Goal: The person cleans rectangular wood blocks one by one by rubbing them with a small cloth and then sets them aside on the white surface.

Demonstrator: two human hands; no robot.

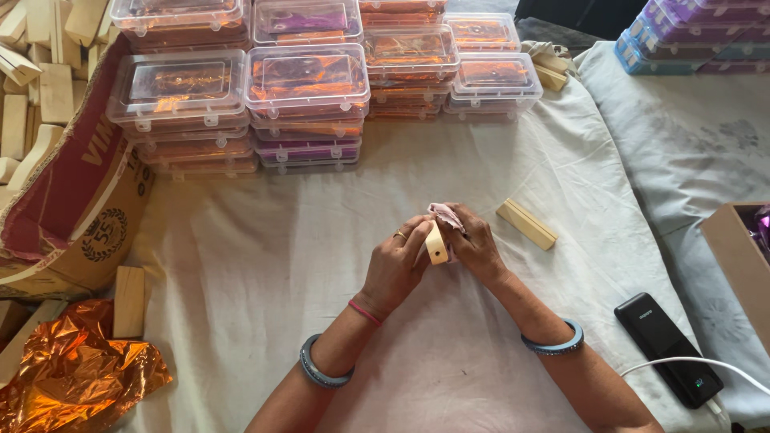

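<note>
Both forearms enter low; left hand (pixel 399 261) pinches a small wooden block (pixel 436 244), rigid and light, best held by its sides; right hand (pixel 473 244) presses a soft pink cloth (pixel 443 213) against it.

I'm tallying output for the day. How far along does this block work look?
Done: stacks of clear lidded boxes sit filled at the back. In hand: left hand holds a small wooden block while right hand presses a pink cloth to it. Left: another block on the sheet, more in the carton.
</note>
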